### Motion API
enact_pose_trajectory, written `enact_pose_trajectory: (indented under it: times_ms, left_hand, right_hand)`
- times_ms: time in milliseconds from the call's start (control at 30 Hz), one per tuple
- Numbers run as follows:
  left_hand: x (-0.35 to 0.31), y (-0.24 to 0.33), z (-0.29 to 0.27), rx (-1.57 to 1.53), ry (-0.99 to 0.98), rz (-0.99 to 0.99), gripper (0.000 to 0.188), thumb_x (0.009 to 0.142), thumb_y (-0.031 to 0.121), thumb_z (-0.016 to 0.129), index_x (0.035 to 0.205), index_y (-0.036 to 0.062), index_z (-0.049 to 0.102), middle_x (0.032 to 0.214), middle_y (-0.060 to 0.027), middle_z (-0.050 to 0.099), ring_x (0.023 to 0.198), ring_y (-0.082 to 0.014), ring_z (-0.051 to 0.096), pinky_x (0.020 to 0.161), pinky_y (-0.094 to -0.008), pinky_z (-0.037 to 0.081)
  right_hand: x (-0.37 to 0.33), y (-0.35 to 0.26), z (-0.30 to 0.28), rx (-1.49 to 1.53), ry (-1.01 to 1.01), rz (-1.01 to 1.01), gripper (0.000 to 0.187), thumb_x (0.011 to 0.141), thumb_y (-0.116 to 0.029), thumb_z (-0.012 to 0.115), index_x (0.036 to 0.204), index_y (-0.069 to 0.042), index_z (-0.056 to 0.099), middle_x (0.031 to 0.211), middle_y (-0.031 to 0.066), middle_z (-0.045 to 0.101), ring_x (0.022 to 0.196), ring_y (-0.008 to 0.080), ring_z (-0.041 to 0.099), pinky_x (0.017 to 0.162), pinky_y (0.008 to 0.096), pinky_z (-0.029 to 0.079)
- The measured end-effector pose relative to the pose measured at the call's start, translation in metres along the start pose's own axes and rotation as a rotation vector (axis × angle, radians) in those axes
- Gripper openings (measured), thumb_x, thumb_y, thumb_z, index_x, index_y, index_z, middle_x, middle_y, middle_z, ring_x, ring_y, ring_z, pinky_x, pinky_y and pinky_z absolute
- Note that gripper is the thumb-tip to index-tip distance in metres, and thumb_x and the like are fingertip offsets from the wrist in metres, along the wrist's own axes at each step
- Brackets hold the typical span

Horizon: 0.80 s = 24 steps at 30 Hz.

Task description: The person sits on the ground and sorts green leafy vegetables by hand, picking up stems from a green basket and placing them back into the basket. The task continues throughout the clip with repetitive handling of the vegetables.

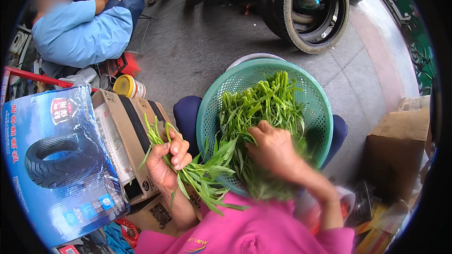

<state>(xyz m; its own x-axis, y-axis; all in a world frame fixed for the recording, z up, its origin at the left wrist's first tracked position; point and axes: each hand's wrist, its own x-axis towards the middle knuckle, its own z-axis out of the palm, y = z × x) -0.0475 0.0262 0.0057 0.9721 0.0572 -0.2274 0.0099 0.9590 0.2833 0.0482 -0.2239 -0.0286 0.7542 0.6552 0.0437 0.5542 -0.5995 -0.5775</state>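
A green plastic colander (213, 89) rests between my knees, with a heap of leafy green stems (263, 99) in it. My left hand (168, 155), left of the colander, is closed round a small bunch of leafy greens (197, 178); the cut stems stick up past the fingers and the leaves hang toward the rim. My right hand (275, 146) is over the heap, fingers curled down into the greens. Its fingertips are partly hidden, and the leaves beneath it are smeared by motion.
At left stand a blue box with a tyre picture (61, 160) and cardboard boxes (127, 131), with a yellow-lidded tub (128, 86) behind. A seated person in a light blue shirt (84, 33) is at far left. Tyres (288, 19) stand ahead; a brown carton (395, 146) is at right.
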Motion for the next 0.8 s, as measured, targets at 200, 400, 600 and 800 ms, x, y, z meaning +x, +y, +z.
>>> enact_pose_trajectory:
  times_ms: [200, 400, 600, 800]
  left_hand:
    - [0.004, 0.006, -0.012, -0.22, -0.19, 0.135, 0.027, 0.096, 0.003, 0.049, 0.123, -0.0023, 0.055, 0.092, -0.0104, 0.058, 0.075, -0.0179, 0.057, 0.064, -0.0298, 0.051]
    - [0.012, 0.009, -0.019, -0.499, -0.112, 0.162, 0.025, 0.097, 0.003, 0.051, 0.121, -0.001, 0.057, 0.098, -0.0093, 0.061, 0.087, -0.0177, 0.06, 0.079, -0.0306, 0.053]
    - [0.013, 0.011, -0.027, -0.383, 0.063, 0.301, 0.021, 0.096, 0.007, 0.057, 0.116, 0.005, 0.065, 0.116, -0.0074, 0.068, 0.113, -0.0174, 0.061, 0.106, -0.0366, 0.041]
    - [0.015, 0.015, -0.041, -0.347, 0.16, 0.291, 0.024, 0.097, 0.009, 0.056, 0.119, 0.0046, 0.064, 0.119, -0.0071, 0.067, 0.117, -0.0204, 0.058, 0.11, -0.0424, 0.039]
  right_hand:
    - [0.002, 0.009, 0.0, 0.126, -0.013, 0.063, 0.012, 0.079, -0.015, 0.068, 0.084, -0.004, 0.068, 0.082, 0.014, 0.059, 0.071, 0.0348, 0.063, 0.065, 0.0466, 0.049]
    - [0.005, 0.018, 0.018, 0.093, -0.118, 0.06, 0.016, 0.076, -0.018, 0.071, 0.085, -0.005, 0.068, 0.084, 0.0136, 0.061, 0.075, 0.0344, 0.064, 0.066, 0.0453, 0.05]
    - [0.008, 0.025, 0.007, 0.247, -0.173, 0.227, 0.022, 0.073, -0.019, 0.073, 0.091, -0.007, 0.071, 0.091, 0.0121, 0.064, 0.08, 0.0317, 0.066, 0.071, 0.0424, 0.052]
    - [0.004, 0.022, 0.021, 0.21, -0.131, 0.127, 0.025, 0.076, -0.019, 0.072, 0.098, -0.009, 0.071, 0.093, 0.0119, 0.063, 0.084, 0.0336, 0.065, 0.073, 0.044, 0.052]
